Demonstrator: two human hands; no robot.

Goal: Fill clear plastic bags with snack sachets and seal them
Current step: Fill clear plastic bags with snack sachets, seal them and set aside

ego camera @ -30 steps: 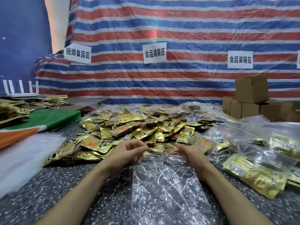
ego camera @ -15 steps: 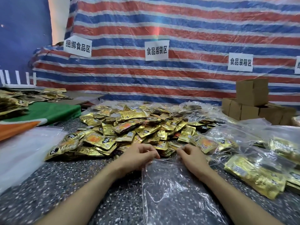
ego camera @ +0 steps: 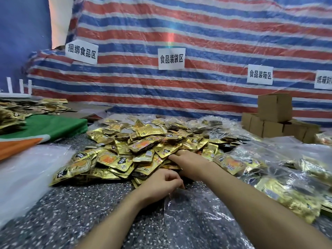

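The limp, slippery clear bag [ego camera: 197, 221] lies on the table [ego camera: 71, 212], its mouth edge pinched by the left hand [ego camera: 159, 184]. The right hand [ego camera: 190, 164] is pushed among the sachets [ego camera: 125, 155], grip unclear; light and slick, they are probably best taken by an edge.

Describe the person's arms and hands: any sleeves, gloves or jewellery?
No sleeves show: the left forearm and right forearm are bare to the frame's edge. The left hand and right hand wear no gloves, and no ring, watch or bracelet is visible.
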